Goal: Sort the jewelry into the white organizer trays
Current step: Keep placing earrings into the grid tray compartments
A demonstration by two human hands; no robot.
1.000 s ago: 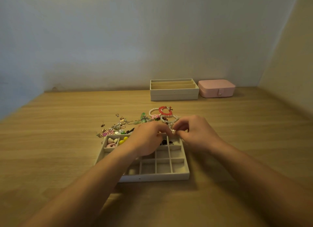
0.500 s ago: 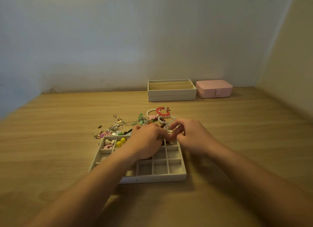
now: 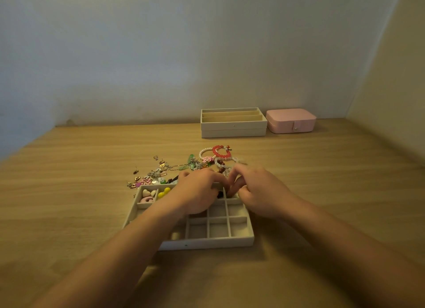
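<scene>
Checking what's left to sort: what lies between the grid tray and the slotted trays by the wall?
Head view: the unsorted jewelry pile, with beaded bracelets, just beyond the grid tray; then bare tabletop up to the slotted trays.

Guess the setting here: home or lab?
Probably a home desk in a bare-walled corner: wood-grain tabletop, a pink jewelry box by the wall, and white organizer trays with loose jewelry alongside.

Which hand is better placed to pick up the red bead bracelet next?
Probably right. The right hand reaches nearest the red bead bracelet; the left hand lies over the back row of the white organizer tray.
</scene>
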